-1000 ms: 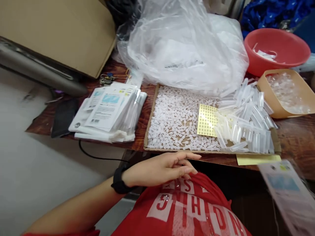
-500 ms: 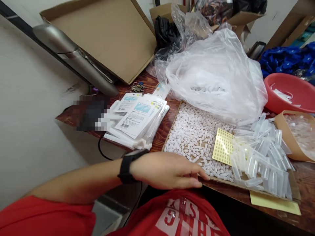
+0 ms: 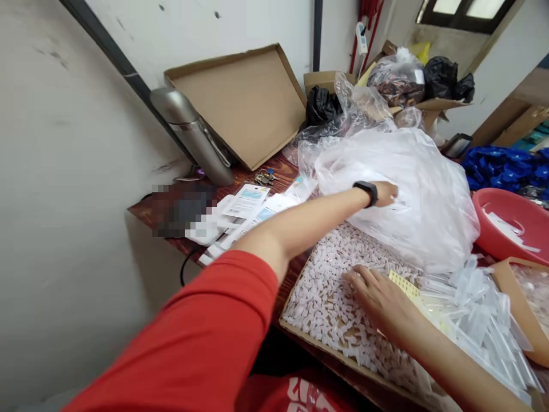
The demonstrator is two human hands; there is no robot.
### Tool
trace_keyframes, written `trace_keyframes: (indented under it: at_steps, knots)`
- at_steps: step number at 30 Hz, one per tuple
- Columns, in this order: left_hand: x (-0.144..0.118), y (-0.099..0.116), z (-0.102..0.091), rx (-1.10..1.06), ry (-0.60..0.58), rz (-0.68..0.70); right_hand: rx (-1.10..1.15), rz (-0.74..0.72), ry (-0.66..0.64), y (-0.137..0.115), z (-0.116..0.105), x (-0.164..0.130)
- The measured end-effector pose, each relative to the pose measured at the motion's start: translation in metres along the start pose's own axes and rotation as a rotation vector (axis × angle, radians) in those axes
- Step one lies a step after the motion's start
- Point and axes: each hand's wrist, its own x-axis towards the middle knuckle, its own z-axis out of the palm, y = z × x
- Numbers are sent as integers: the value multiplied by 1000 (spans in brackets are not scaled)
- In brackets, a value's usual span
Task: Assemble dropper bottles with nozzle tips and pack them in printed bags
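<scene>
While your left hand (image 3: pixel 385 193) is stretched out to the far side of the table, its fingers pressed into the big clear plastic bag (image 3: pixel 412 194), you cannot tell from here how far they are curled or whether they have pinched the film. Judging by that reach, the step is getting hold of the bag, so take a fold of film rather than pushing on it, and keep your forearm lifted off what lies beneath it.

Your right hand (image 3: pixel 380 300) lies flat and open, palm down, on the small white pieces (image 3: pixel 326 297) in the shallow cardboard tray (image 3: pixel 300 333) near you; it holds nothing. Let it rest lightly there, since those pieces look loose enough to scatter.

The bag sits just beyond the tray's far edge, touching it, with the red basin (image 3: pixel 510 226) to its right. It slumps as a wide mound, its long axis running left to right, and its gathered mouth seems to point up and to the far left, towards the open flat carton (image 3: pixel 240 103).
</scene>
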Motion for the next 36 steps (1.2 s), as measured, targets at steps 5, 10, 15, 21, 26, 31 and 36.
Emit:
trace_keyframes:
  at_steps: [5, 10, 15, 21, 26, 31, 36]
  knots:
    - [44, -15, 35, 417, -81, 52, 39, -58, 11, 10, 9, 7]
    - [47, -24, 46, 596, -40, 97, 52, -100, 40, 17, 12, 9]
    - [22, -11, 42, 574, 101, 24, 77, -134, 115, 23, 14, 8]
    - [-41, 27, 46, 318, 276, -45, 131, -143, 228, 33, 24, -1]
    - [-127, 35, 64, -87, 200, 101, 245, 32, 359, 35, 4, -29]
    - [-199, -1, 88, -877, 31, 1, 404, 428, 485, 15, -37, -73]
    - [-233, -16, 113, -1251, -25, -214, 659, 726, 598, -34, -54, -100]
